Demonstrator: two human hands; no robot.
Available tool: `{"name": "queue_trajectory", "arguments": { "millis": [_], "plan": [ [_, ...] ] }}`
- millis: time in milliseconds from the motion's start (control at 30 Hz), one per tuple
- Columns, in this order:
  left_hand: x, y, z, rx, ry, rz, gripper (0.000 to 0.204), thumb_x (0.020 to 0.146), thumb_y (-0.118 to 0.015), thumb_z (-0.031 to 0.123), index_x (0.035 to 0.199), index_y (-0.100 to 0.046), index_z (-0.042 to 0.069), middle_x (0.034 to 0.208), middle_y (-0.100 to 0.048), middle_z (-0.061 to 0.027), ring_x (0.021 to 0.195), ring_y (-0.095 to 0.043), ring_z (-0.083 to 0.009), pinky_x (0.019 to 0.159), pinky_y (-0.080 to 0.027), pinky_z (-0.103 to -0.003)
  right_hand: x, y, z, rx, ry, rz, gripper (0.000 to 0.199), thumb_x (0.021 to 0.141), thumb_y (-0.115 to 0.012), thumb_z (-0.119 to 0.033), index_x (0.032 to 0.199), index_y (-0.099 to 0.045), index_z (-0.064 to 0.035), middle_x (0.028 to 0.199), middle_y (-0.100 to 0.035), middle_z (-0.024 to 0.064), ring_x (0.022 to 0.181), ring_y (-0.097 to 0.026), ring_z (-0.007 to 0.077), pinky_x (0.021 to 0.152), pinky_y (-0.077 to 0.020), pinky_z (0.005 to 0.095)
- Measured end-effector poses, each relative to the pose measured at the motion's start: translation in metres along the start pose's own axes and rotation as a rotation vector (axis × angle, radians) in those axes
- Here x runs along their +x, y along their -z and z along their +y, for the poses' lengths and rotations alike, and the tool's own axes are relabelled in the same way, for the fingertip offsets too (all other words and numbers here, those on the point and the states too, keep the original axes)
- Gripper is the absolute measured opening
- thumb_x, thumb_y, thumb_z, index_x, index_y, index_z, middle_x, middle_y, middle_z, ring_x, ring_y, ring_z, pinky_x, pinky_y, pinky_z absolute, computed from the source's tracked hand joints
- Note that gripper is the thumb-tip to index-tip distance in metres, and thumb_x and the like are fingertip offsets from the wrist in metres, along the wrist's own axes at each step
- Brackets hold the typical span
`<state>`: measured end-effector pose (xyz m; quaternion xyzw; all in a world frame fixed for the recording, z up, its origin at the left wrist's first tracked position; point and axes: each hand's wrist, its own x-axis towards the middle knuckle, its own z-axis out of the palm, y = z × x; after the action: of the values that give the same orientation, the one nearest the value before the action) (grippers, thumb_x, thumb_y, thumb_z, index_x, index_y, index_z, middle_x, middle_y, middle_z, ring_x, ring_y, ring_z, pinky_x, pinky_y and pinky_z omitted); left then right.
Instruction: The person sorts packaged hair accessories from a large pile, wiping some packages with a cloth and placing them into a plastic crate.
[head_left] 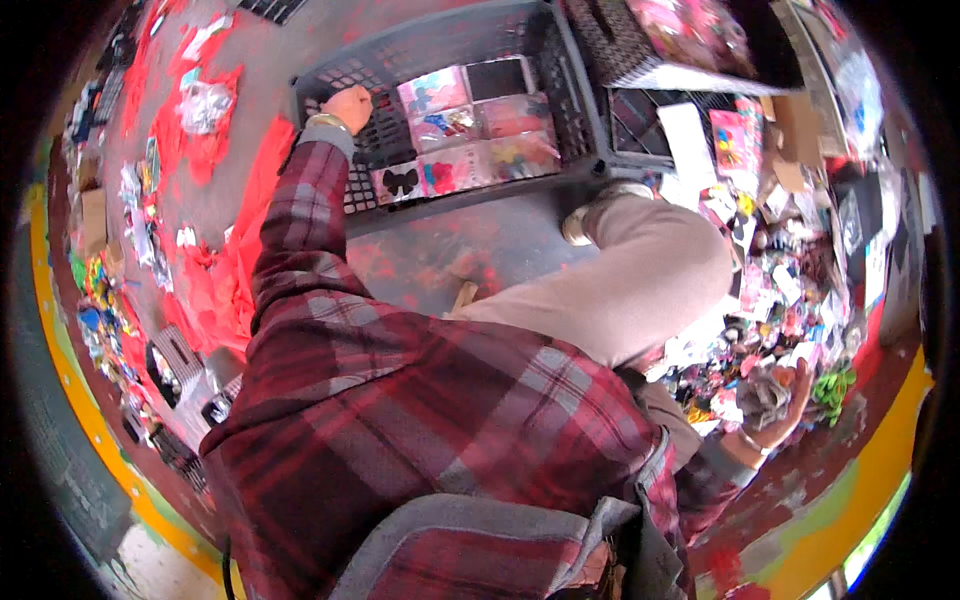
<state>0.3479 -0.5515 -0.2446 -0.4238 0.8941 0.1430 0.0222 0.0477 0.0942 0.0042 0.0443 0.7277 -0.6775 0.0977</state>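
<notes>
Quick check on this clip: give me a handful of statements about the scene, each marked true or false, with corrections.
1. The left hand is at the left side of the crate. True.
2. The crate is bright yellow. False: it is dark grey.
3. A packet with a black bow-shaped item lies in the crate. True.
4. Both hands are inside the crate. False: the right hand is off to the right, by a loose pile of small items.
5. Red sheeting lies to the left of the crate. True.
6. The person wears plain white sleeves. False: they are dark red plaid.
</notes>
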Motion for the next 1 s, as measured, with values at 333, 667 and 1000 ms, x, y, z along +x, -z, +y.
{"name": "queue_trajectory", "arguments": {
  "millis": [333, 667, 1000],
  "plan": [
    [-0.025, 0.121, 0.318, -0.401, -0.739, 0.126, 0.022, 0.086, -0.05, 0.021, 0.1, -0.059, 0.005, 0.093, -0.062, -0.0134, 0.087, -0.061, -0.0256, 0.074, -0.046, -0.031, 0.022, 0.096, 0.031, 0.583, -0.242, 0.001, 0.029, 0.089, -0.046, -0.029, 0.105, -0.056, -0.0063, 0.087, -0.065, 0.0144, 0.062, -0.063, 0.0204, 0.042, -0.0502, 0.0285],
    [-0.161, -0.03, 0.653, -0.149, -1.476, -0.58, 0.022, 0.081, -0.053, 0.02, 0.092, -0.06, 0.002, 0.088, -0.061, -0.0149, 0.08, -0.06, -0.028, 0.072, -0.047, -0.036, 0.032, 0.163, 0.068, 1.117, -0.08, 0.208, 0.029, 0.086, -0.05, -0.024, 0.099, -0.058, 0.0008, 0.098, -0.062, 0.013, 0.088, -0.06, 0.0269, 0.078, -0.0494, 0.0383],
    [-0.258, -0.235, 0.644, 0.37, -1.079, -0.624, 0.08, 0.064, -0.073, 0.041, 0.125, -0.037, 0.004, 0.122, -0.043, -0.0182, 0.12, -0.037, -0.0312, 0.097, -0.033, -0.043, -0.01, 0.184, 0.014, 1.26, 0.042, 0.211, 0.033, 0.085, -0.05, -0.03, 0.104, -0.058, -0.0037, 0.095, -0.062, 0.009, 0.076, -0.061, 0.0223, 0.05, -0.048, 0.0335]
  ]
}}
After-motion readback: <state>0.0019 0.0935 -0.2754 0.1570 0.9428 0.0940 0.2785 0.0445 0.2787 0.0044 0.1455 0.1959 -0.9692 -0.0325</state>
